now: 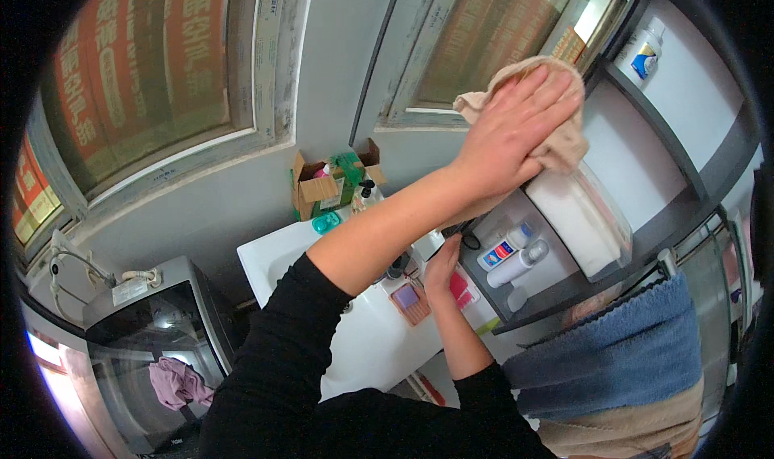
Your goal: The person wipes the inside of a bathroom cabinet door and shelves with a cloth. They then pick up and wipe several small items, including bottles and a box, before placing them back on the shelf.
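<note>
My left hand (pixel 514 120) lies flat over a beige cloth (pixel 562 147), its fingers spread on it, up against the grey wall shelf unit (pixel 647 120). Lower down, my right hand (pixel 443 267) is raised at the shelf unit's lower left edge; its fingertips are partly hidden, and what it touches is unclear. A clear box with white contents (pixel 574 217) sits on the shelf just below the cloth. White bottles (pixel 507 247) stand in the lower compartment. Beside my right hand, a purple soap bar (pixel 406 296) rests on a pink soap dish (pixel 417 315) on the white washbasin (pixel 369 344).
An open cardboard box (pixel 319 190), a pump bottle (pixel 364 198) and a teal container (pixel 326 222) stand at the basin's back. A washing machine (pixel 151 332) with a pink cloth (pixel 176 383) is at left. Blue (pixel 611 350) and beige towels (pixel 629 429) hang at right.
</note>
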Motion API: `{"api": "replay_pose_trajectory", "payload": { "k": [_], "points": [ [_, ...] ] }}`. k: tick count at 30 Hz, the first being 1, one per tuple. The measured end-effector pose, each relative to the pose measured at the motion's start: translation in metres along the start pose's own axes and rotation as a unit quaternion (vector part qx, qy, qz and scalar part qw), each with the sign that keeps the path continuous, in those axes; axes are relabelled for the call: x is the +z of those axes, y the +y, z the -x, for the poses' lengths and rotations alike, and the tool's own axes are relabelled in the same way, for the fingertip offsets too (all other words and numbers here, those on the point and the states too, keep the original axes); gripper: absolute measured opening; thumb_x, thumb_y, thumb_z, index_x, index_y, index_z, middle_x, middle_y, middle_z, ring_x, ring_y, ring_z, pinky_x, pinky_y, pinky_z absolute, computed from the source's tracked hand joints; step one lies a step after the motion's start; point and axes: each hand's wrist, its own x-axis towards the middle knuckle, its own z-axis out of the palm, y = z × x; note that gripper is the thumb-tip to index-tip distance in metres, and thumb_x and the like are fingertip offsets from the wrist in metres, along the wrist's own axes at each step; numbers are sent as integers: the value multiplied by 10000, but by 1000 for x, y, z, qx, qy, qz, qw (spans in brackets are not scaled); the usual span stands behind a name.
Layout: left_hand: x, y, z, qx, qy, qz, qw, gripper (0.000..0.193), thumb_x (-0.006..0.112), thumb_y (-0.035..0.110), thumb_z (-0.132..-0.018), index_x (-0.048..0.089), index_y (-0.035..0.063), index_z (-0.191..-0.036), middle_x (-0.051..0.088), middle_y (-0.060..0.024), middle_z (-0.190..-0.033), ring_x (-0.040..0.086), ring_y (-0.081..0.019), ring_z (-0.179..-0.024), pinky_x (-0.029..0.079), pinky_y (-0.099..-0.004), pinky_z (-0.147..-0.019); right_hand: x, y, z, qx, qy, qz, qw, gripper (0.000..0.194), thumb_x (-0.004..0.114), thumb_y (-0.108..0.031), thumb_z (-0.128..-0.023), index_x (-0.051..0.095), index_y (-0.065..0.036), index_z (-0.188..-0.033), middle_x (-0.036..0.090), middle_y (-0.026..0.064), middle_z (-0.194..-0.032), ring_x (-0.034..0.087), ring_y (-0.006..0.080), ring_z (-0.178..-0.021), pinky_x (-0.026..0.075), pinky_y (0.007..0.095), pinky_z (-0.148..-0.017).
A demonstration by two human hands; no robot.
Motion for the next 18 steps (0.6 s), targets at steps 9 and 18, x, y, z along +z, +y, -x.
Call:
{"api": "replay_pose_trajectory", "payload": {
  "k": [9, 18],
  "points": [
    [-10, 11, 194, -145, -120, 31, 982, 634, 562, 209, -890, 467, 101, -1507, 362, -187, -1609, 289, -442, -1497, 215, -525, -1222, -19, -16, -8, -35, -59, -22, 997, 653, 299, -473, -1099, 387, 49, -1482, 447, 182, -1493, 454, 263, -1363, 352, 376, -1144],
    [-39, 70, 316, -541, -77, 101, 831, 439, 533, 142, -985, 523, 17, -1406, 560, -198, -1424, 582, -294, -1272, 456, -388, -1071, 13, -71, 34, 22, -63, -86, 994, 726, 266, -540, -1096, 474, 99, -1370, 537, 195, -1366, 518, 274, -1230, 388, 374, -1087]
  ]
}}
